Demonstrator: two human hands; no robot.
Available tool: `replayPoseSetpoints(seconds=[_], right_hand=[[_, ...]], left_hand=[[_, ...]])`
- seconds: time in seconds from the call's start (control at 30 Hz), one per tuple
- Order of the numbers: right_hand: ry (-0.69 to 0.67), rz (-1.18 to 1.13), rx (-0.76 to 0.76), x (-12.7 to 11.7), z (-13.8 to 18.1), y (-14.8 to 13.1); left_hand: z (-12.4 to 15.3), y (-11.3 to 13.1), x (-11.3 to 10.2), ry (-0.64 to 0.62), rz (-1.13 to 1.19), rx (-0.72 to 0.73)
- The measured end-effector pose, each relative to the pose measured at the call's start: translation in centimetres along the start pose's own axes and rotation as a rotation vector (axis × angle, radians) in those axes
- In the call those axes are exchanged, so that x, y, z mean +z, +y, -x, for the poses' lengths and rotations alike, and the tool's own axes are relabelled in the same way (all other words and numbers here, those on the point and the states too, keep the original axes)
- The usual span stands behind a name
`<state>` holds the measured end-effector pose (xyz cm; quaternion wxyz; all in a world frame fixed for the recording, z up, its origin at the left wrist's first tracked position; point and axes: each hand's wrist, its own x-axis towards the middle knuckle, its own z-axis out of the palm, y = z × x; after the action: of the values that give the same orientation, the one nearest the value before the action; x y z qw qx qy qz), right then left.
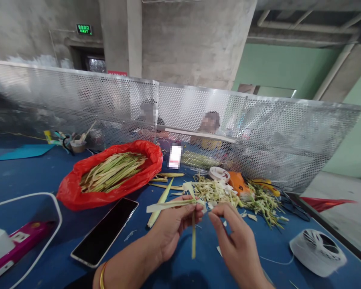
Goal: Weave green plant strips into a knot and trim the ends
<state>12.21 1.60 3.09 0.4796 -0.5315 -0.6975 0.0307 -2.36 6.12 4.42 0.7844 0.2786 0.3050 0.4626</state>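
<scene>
The leaf strips (pixel 168 205) are above the tabletop (pixel 144 261), in front of the wearer. They cross one another: one strip runs to the left, one stands up at a tilt, and one hangs down. The left hand (pixel 180 218) pinches them at the crossing between thumb and fingers. The right hand (pixel 236 235) is just beside the crossing, with thumb and forefinger drawn into a narrow pinch; whether a fine thread lies between them cannot be told.

A broad leaf (pixel 159 206) lies behind the left hand. Beyond the hands is a pile of plant scraps (pixel 215 192), with a tape roll (pixel 219 173) and an orange packet (pixel 238 182) at its far side. A thread spool (pixel 317 253) is to the right.

To the left, a red bag (pixel 69 194) contains long dried leaves (pixel 114 170). A dark-screened phone (pixel 105 233) lies near the bag. A magenta power strip (pixel 27 243) is at the left edge. A perforated panel (pixel 114 100) closes off the far side; two people are visible through it.
</scene>
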Motion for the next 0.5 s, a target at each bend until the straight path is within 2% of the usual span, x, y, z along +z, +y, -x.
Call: replayPoseSetpoints(seconds=[0.07,0.23,0.4,0.5], right_hand=[[0.021,-0.001,0.017,-0.2,-0.3,0.5],[-0.121,-0.049,0.089,0.7,-0.4,1.4],[-0.174,-0.05,0.132,1.4,0.1,1.2],[-0.142,0.003,0.051,1.3,0.2,0.9]], left_hand=[[0.1,0.1,0.1,-0.049,-0.019,-0.043],[0.0,-0.3,0.1,-0.06,-0.083,-0.041],[-0.3,-0.7,-0.2,-0.008,-0.171,0.017],[-0.3,-0.8,-0.3,0.056,-0.263,0.092]])
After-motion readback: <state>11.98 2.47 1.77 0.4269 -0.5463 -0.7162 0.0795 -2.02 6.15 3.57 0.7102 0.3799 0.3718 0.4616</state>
